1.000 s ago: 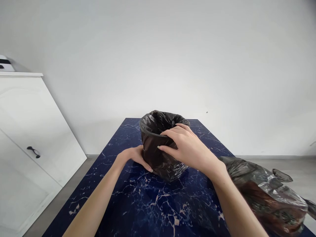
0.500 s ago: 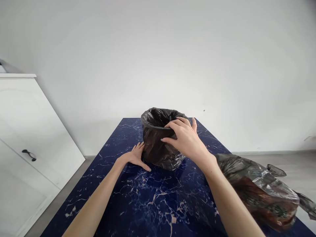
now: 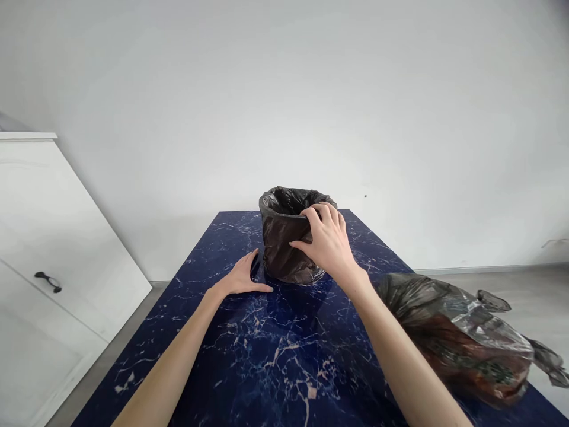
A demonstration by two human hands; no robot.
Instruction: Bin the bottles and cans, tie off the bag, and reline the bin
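A small trash bin lined with a black plastic bag [image 3: 284, 249] stands toward the far end of the table, its bag folded over the rim. My right hand [image 3: 326, 237] grips the near right of that rim, fingertips over the inside and thumb against the outer wall. Just left of the bin's base, my left hand [image 3: 243, 277] is open, thumb and fingers spread close to the tabletop. Whether its fingertips touch the bin I cannot tell.
The blue marbled table [image 3: 275, 356] ends near a white wall [image 3: 284, 107]. To the right lies a see-through dark plastic bag [image 3: 462, 338] with reddish-brown contents. A white cabinet [image 3: 57, 237] with a black handle [image 3: 48, 281] stands at the left.
The bin has shifted slightly away from me, with my right hand moving along on its rim. My left hand has moved up a little and is now slightly apart from the bin's lower side.
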